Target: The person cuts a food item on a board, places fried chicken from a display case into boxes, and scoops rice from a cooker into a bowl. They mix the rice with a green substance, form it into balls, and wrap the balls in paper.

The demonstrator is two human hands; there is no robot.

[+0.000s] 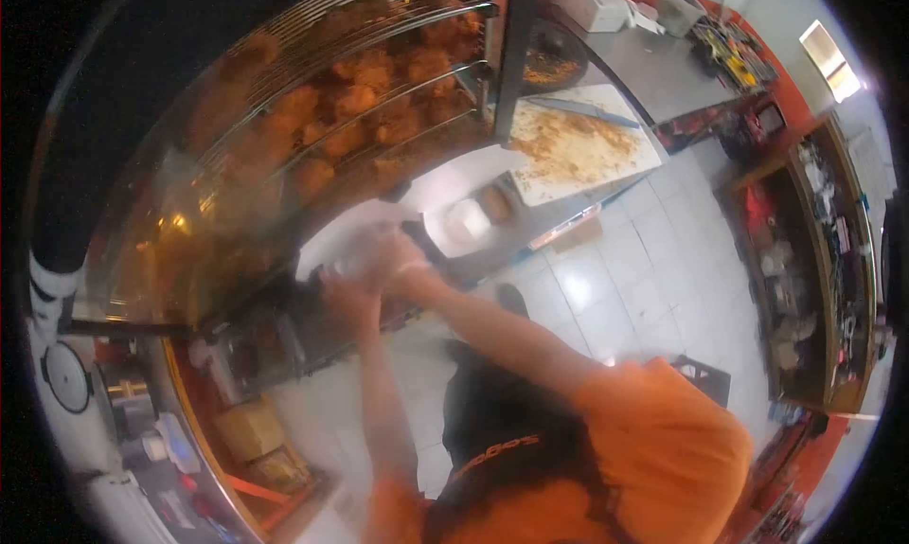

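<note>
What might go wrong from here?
The open white box with white and brown contents sits near the edge of the grey counter; the right hand, close beside it, might bump it off.

The long grey knife lies loose on the crumb-strewn white cutting board: a careless reach might cut someone or send it sliding.

I have open air over the cutting board point(578, 156), though a knife point(584, 111) lies across its far side. The display cabinet point(180, 222) and dark post point(516, 56) wall me off beyond the open box point(438, 233), whose lid point(461, 178) seems, through the blur, to crowd a low sideways pass.
</note>
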